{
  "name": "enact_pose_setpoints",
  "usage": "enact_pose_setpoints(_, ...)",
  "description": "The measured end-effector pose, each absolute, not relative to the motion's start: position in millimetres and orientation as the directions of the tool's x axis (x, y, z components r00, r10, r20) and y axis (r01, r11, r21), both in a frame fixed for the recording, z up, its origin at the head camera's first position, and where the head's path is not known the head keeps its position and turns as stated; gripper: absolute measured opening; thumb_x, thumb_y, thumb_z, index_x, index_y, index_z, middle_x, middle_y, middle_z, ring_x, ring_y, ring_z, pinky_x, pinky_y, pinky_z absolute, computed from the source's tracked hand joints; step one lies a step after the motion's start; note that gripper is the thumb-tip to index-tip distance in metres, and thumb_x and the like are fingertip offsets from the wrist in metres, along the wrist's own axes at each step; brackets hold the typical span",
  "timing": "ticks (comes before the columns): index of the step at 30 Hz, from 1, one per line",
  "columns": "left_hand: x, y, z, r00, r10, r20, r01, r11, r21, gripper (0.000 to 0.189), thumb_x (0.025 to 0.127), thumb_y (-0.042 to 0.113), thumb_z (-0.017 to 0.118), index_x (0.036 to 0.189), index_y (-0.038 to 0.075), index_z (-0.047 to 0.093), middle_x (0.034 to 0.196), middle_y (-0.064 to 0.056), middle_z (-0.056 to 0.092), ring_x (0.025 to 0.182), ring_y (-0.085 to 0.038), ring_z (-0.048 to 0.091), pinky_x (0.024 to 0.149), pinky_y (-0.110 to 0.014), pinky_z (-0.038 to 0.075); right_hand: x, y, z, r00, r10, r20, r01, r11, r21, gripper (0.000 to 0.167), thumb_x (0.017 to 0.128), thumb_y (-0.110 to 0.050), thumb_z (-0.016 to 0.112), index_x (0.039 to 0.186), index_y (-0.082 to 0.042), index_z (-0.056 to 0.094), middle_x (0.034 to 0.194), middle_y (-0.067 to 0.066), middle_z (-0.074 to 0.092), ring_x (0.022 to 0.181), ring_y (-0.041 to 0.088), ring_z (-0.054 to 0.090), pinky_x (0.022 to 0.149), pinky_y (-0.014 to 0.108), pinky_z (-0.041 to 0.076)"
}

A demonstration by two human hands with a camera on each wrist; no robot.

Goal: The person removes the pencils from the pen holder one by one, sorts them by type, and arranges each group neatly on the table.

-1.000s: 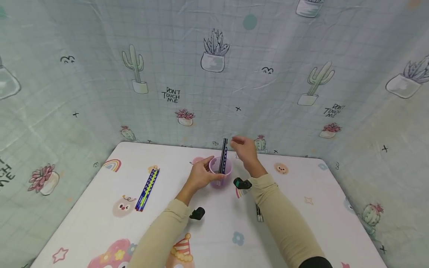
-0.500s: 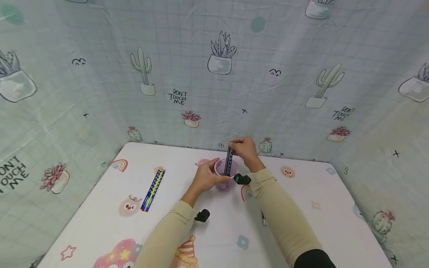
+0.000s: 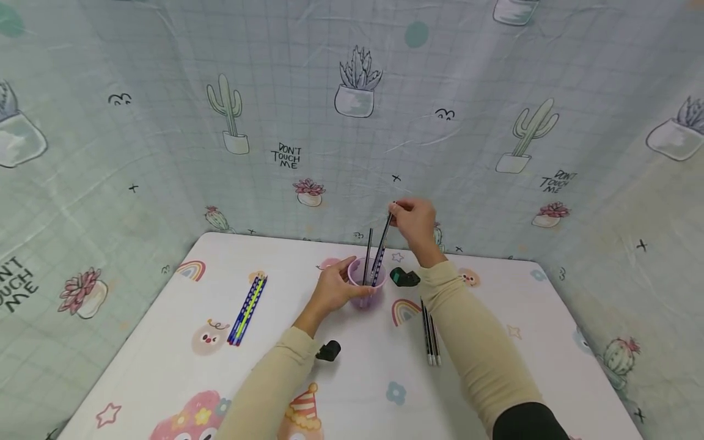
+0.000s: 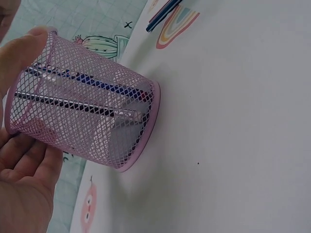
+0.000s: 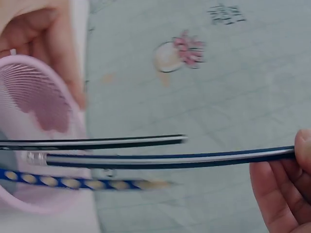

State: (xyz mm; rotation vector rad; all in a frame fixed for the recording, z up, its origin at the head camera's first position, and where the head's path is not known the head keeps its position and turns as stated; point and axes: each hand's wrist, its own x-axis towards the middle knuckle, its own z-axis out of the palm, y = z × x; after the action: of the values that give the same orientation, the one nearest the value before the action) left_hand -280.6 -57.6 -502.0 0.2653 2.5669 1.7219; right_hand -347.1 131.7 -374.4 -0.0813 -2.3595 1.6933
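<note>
A pink mesh pencil cup (image 4: 92,109) stands on the table, and my left hand (image 3: 332,288) grips it near the rim, thumb on the near side and fingers around the far side. With thumb and fingertips my right hand (image 3: 416,223) pinches the upper end of a black-and-white striped pencil (image 5: 194,158). The pencil slants up from the cup, its eraser end level with the cup's mouth in the right wrist view. Inside the cup lean another black-and-white striped pencil (image 5: 121,142) and a blue dotted pencil (image 5: 97,184) with its sharpened tip up.
Blue dotted pencils with a yellow-green one (image 3: 247,310) lie side by side on the left of the white table (image 3: 352,385). Several black striped pencils (image 3: 430,336) lie by my right forearm. A patterned cloth (image 3: 308,79) hangs right behind the table's far edge.
My right hand reached the pencil tops, then took one striped pencil and drew it up and to the right, away from the others. My left hand keeps its hold on the cup.
</note>
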Motion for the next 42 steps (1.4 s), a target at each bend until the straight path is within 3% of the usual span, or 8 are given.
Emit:
enact_pose_setpoints(6,-282.3,-59.9,-504.0,-0.987,0.152,0.055,0.106,0.351,0.930,0.097,0.073,0.031,0.097,0.154,0.007,0.050,0.147,-0.013,0.063,0.136,-0.029,0.062,0.114,-0.044,0.052,-345.3,149.3,-344.4,-0.952,0.245,0.181,-0.124,0.231,-0.965,0.028,0.102,-0.015,0.067,0.123,0.003,0.073,0.110,0.017,0.074,0.074,0.005,0.068,0.072,0.020,0.064)
enact_pose_setpoints(14,-283.6,-63.1,-503.8,-0.984,0.166,0.059,0.112,0.329,0.938,0.098,0.074,0.029,0.096,0.155,0.006,0.048,0.149,-0.016,0.060,0.137,-0.029,0.061,0.116,-0.044,0.050,-338.8,182.8,-319.8,-0.964,0.217,0.153,-0.106,0.214,-0.971,0.032,0.102,-0.015,0.067,0.125,0.007,0.070,0.082,-0.003,0.069,0.067,0.005,0.069,0.066,0.019,0.062)
enact_pose_setpoints(19,-284.2,-63.9,-503.5,-0.984,0.170,0.052,0.104,0.315,0.943,0.097,0.075,0.029,0.095,0.156,0.006,0.046,0.150,-0.016,0.060,0.138,-0.029,0.059,0.117,-0.044,0.050,-338.0,201.0,-321.2,-0.974,0.196,0.110,-0.065,0.225,-0.972,0.034,0.102,-0.013,0.067,0.125,0.012,0.068,0.077,-0.005,0.067,0.065,0.007,0.067,0.063,0.019,0.061)
enact_pose_setpoints(23,-283.4,-63.9,-503.6,-0.984,0.172,0.047,0.099,0.305,0.947,0.097,0.076,0.027,0.095,0.156,0.005,0.046,0.150,-0.017,0.060,0.139,-0.030,0.059,0.117,-0.045,0.049,-337.2,213.6,-328.0,-0.982,0.184,0.047,0.004,0.269,-0.963,0.035,0.102,-0.014,0.066,0.126,0.011,0.068,0.079,-0.004,0.068,0.064,0.006,0.067,0.063,0.019,0.061)
enact_pose_setpoints(30,-282.2,-61.6,-505.3,-0.983,0.177,0.045,0.096,0.296,0.950,0.098,0.074,0.028,0.096,0.156,0.005,0.047,0.150,-0.015,0.060,0.140,-0.029,0.059,0.117,-0.044,0.049,-331.7,234.4,-344.9,-0.984,0.167,-0.055,0.107,0.322,-0.941,0.036,0.105,-0.017,0.063,0.132,0.006,0.066,0.096,0.002,0.064,0.065,0.005,0.065,0.069,0.020,0.062)
enact_pose_setpoints(35,-282.4,-60.0,-506.2,-0.983,0.176,0.054,0.107,0.309,0.945,0.097,0.074,0.029,0.096,0.155,0.005,0.048,0.148,-0.015,0.062,0.138,-0.029,0.060,0.117,-0.044,0.050,-327.6,245.3,-355.1,-0.988,0.134,-0.074,0.115,0.325,-0.939,0.037,0.105,-0.015,0.062,0.134,0.009,0.064,0.092,-0.001,0.067,0.064,0.004,0.066,0.068,0.019,0.061)
enact_pose_setpoints(42,-281.8,-57.5,-503.5,-0.982,0.183,0.057,0.113,0.314,0.943,0.097,0.075,0.028,0.096,0.155,0.005,0.047,0.148,-0.016,0.062,0.138,-0.029,0.060,0.116,-0.045,0.050,-323.4,257.1,-365.6,-0.991,0.085,-0.100,0.124,0.361,-0.924,0.040,0.106,-0.015,0.061,0.136,0.010,0.062,0.107,0.010,0.067,0.068,0.005,0.065,0.073,0.021,0.062)
